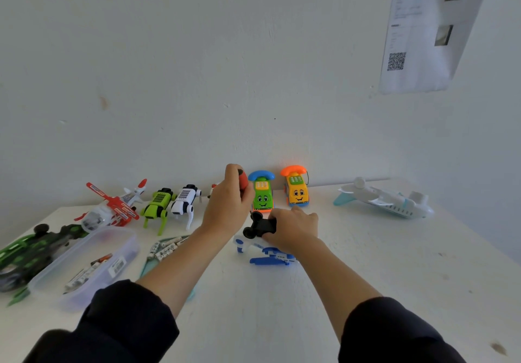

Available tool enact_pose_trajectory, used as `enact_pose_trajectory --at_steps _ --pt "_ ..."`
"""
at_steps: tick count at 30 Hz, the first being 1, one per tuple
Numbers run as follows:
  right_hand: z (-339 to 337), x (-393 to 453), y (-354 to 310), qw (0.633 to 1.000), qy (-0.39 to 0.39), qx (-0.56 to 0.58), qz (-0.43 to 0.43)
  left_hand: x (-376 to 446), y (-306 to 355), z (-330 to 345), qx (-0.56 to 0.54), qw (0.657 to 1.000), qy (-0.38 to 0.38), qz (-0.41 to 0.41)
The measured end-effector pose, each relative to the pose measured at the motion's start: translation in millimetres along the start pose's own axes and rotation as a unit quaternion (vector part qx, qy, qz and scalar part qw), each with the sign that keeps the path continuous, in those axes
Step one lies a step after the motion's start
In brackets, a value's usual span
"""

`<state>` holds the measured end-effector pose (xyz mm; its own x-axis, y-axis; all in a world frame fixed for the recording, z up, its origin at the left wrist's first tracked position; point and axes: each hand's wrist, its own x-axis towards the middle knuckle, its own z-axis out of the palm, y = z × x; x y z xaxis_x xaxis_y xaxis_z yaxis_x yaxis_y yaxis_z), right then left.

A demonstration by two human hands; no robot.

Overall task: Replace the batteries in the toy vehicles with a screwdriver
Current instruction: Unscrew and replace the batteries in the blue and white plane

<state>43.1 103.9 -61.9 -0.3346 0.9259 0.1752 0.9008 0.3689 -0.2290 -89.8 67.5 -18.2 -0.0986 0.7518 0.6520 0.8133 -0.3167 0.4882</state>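
A white and blue toy helicopter [267, 252] lies upside down on the white table [366, 264], its black wheeled underside [258, 226] facing up. My right hand [293, 229] grips that black underside and steadies the toy. My left hand [228, 202] is wrapped round the red handle of a screwdriver [243, 179], held upright above the toy's underside; its shaft is mostly hidden by my fingers. Loose batteries [166, 247] lie on a teal lid left of the toy.
Along the wall stand a green phone car [262, 196], an orange phone car [296, 190], a white robot dog [184, 200] and a green one [156, 205]. A red helicopter [112, 207], a green car [25, 252], a clear box [84, 267] with batteries sit left; a white plane [386, 199] right.
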Motion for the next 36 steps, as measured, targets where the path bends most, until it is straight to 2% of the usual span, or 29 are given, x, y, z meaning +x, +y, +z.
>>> enact_pose_trajectory --at_steps 7,9,11,13,16,20,22,25,29,32,36 --pt "1.0 -0.9 -1.2 1.000 0.010 0.008 0.000 0.6 8.5 8.3 0.051 0.998 0.006 0.033" --pt "0.9 -1.9 -1.0 1.000 0.010 0.007 0.000 3.0 1.2 9.3 0.018 0.999 0.027 -0.007" --pt "-0.2 -2.8 -1.1 1.000 0.009 0.004 0.001 5.1 -9.2 5.8 -0.050 0.992 0.056 -0.105" --pt "-1.2 -3.2 -1.4 1.000 0.008 0.004 0.002 3.1 -19.6 0.3 -0.149 0.960 0.078 -0.223" --pt "-1.8 -4.0 -1.6 1.000 0.006 0.014 0.005 -3.9 -34.0 -3.7 -0.276 0.887 0.114 -0.353" --pt "-1.8 -5.1 -1.3 0.999 0.010 0.049 0.018 -12.0 -43.5 -0.6 -0.340 0.817 0.145 -0.442" --pt "-3.4 -4.0 -1.6 0.996 0.002 0.085 0.025 -13.4 -43.4 -1.2 -0.351 0.807 0.153 -0.450" --pt "-6.1 -4.2 2.0 0.985 0.014 0.169 0.028 -12.7 -39.2 -1.5 -0.327 0.834 0.157 -0.417" --pt "-3.1 -9.0 14.7 0.944 0.069 0.320 0.046 -9.5 -33.0 -1.1 -0.261 0.893 0.130 -0.343" --pt "9.6 -18.3 22.9 0.923 0.099 0.364 0.081 -8.1 -24.3 -2.1 -0.230 0.922 0.122 -0.286" --pt "24.3 -30.0 28.4 0.903 0.130 0.401 0.086 -9.4 -12.6 -0.7 -0.215 0.944 0.130 -0.214"
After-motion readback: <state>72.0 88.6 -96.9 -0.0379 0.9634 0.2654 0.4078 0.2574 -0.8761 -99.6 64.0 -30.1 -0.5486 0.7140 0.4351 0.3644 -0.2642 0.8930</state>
